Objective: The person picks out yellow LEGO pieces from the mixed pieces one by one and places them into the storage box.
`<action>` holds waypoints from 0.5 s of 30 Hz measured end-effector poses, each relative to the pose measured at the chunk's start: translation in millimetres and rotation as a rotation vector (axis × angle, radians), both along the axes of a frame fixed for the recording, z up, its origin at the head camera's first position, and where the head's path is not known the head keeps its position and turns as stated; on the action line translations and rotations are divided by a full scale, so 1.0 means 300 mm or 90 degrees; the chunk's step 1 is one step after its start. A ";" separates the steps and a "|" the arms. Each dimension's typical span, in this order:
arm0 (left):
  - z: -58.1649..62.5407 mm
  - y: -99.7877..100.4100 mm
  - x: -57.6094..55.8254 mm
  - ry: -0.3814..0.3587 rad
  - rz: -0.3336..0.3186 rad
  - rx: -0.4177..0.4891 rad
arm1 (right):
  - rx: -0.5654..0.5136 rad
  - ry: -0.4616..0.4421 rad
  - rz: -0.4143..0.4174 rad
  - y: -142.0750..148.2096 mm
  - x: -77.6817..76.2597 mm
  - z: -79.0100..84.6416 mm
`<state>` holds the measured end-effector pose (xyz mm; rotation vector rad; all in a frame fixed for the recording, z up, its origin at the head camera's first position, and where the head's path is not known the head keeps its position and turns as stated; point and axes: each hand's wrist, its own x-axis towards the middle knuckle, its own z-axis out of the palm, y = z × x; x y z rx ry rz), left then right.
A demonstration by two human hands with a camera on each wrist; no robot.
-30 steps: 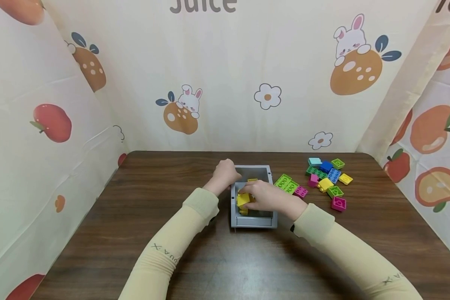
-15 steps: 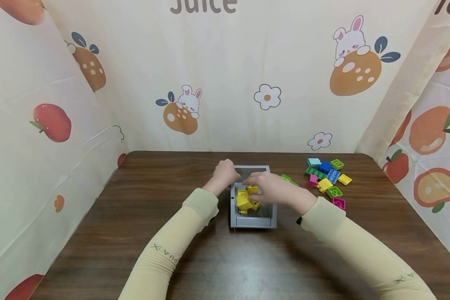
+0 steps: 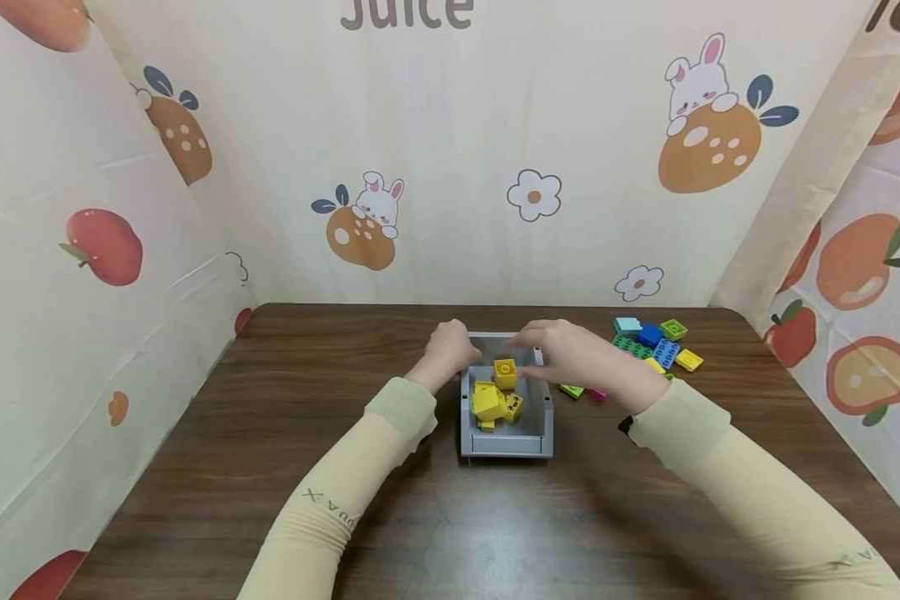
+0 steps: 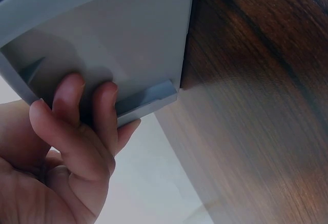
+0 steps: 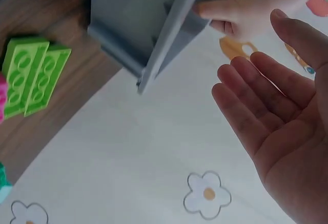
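A grey plastic bin (image 3: 506, 446) stands at mid-table with several yellow toy bricks (image 3: 487, 402) inside. One yellow brick (image 3: 513, 406) bears printed dots, and another yellow brick (image 3: 505, 373) lies farther back in the bin. My left hand (image 3: 450, 352) grips the bin's left wall, its fingers (image 4: 105, 111) against the outside. In the right wrist view, the left thumb (image 5: 215, 9) hooks over the rim. My right hand (image 3: 573, 357) hovers over the bin's right rim, holding nothing. Its fingers look loosely extended in the right wrist view.
Green bricks (image 5: 36, 75) lie just right of the bin, partly behind my right hand in the head view. Farther right are a blue brick (image 3: 650, 335), a light blue brick (image 3: 627, 326), a yellow brick (image 3: 689, 360) and others. A printed curtain (image 3: 450, 233) borders the table's back.
My right hand has let go of a yellow brick inside the bin, then risen and moved right, opening its fingers. My left hand keeps its grip on the bin, which has stayed put.
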<state>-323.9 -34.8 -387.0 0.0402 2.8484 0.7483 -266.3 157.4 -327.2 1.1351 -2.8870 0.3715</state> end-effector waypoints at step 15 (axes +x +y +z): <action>0.004 -0.001 0.002 -0.013 0.006 0.006 | -0.019 0.009 -0.088 0.150 -0.021 0.047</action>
